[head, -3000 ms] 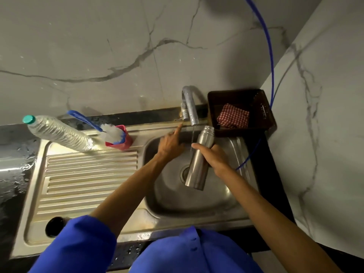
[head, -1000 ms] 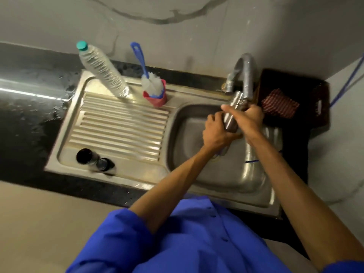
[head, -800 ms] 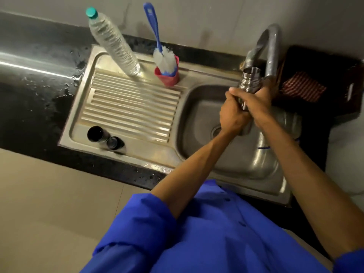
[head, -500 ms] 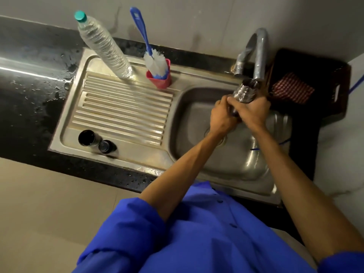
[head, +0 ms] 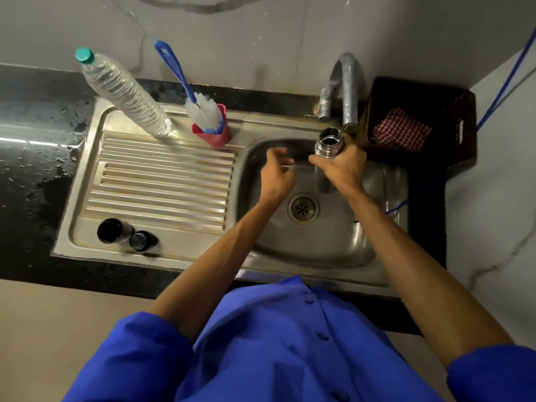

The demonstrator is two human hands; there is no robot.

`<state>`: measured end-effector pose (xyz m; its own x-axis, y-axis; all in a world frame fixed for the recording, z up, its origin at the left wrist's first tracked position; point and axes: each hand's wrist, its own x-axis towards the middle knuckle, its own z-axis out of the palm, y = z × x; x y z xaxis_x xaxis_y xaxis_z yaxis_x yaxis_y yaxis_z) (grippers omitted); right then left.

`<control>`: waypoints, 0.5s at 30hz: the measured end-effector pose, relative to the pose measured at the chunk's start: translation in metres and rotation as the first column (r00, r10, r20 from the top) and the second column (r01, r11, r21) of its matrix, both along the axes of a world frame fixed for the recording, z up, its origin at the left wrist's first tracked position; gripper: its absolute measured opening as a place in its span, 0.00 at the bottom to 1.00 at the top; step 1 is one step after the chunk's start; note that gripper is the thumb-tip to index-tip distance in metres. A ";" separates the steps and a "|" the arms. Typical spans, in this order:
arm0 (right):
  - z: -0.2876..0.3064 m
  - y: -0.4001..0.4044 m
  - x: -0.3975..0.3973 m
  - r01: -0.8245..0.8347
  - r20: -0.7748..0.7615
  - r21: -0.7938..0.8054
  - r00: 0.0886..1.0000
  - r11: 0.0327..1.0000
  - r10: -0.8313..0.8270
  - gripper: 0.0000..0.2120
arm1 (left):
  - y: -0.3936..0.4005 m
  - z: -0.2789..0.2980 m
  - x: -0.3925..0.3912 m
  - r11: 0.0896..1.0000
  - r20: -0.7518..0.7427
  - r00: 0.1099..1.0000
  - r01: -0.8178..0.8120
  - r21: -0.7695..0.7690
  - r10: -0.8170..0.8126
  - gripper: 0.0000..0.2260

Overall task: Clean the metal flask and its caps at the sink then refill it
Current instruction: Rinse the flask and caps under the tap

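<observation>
Bottle brush (head: 203,111) beside plastic bottle (head: 124,92).

A silver metal flask (head: 327,149), its open mouth dark inside, sits in the right hand (head: 343,169) over a dull grey steel sink (head: 333,245). Just beyond that hand curves a grey tap (head: 346,91); to its right, a dark brown basket (head: 464,123) holds a red-and-white checked cloth (head: 401,133). Left of the left hand (head: 275,177), a pink cup (head: 216,136) carries a white-bristled brush (head: 185,85) with a blue handle, beside a clear plastic bottle (head: 124,94) capped in teal. Nearer, two black caps (head: 126,235) lie on the ribbed drainboard. The counter (head: 32,169) is black, the wall (head: 261,33) pale grey-veined marble, the sleeves (head: 130,364) bright blue.
</observation>
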<state>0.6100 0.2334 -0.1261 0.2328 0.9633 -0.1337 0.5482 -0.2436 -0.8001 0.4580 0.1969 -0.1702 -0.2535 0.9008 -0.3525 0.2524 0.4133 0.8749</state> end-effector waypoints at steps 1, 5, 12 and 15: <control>0.001 0.000 0.000 -0.007 0.002 0.014 1.000 1.000 0.007 0.21 | -0.001 -0.003 -0.004 1.000 0.000 1.000 -0.007 0.008 0.007 0.18; 0.000 -0.003 -0.002 0.009 -0.045 0.053 0.999 0.999 -0.007 0.22 | -0.004 -0.005 -0.013 0.998 0.033 0.999 -0.043 0.035 0.042 0.13; 0.002 -0.004 0.005 0.013 -0.042 0.019 0.999 1.000 -0.012 0.25 | -0.005 -0.004 -0.028 0.998 0.111 0.993 -0.044 0.051 0.038 0.12; 0.002 -0.005 0.005 0.018 -0.027 0.022 0.999 1.000 -0.017 0.24 | -0.005 0.000 -0.031 0.996 0.124 0.992 -0.044 0.071 0.035 0.11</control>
